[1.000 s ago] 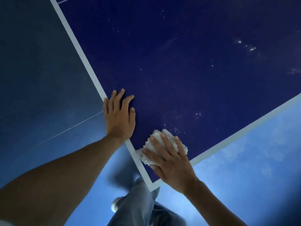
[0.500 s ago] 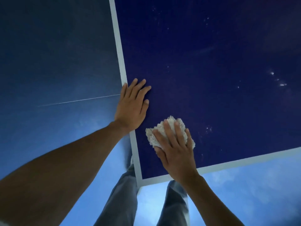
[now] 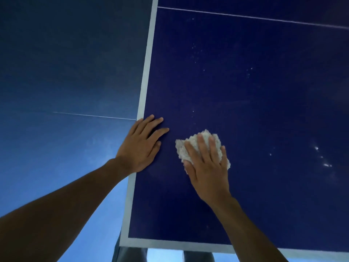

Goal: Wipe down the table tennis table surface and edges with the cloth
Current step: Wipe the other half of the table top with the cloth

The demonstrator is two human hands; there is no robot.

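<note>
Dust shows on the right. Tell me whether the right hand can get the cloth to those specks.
Probably yes: the right hand presses the cloth, and only bare table lies between it and the white specks.

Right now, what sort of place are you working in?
Probably a sports hall or games room. The dark blue table carries a white edge band and a thin white centre line, and blue floor with a painted line lies beside it. No walls show.
</note>
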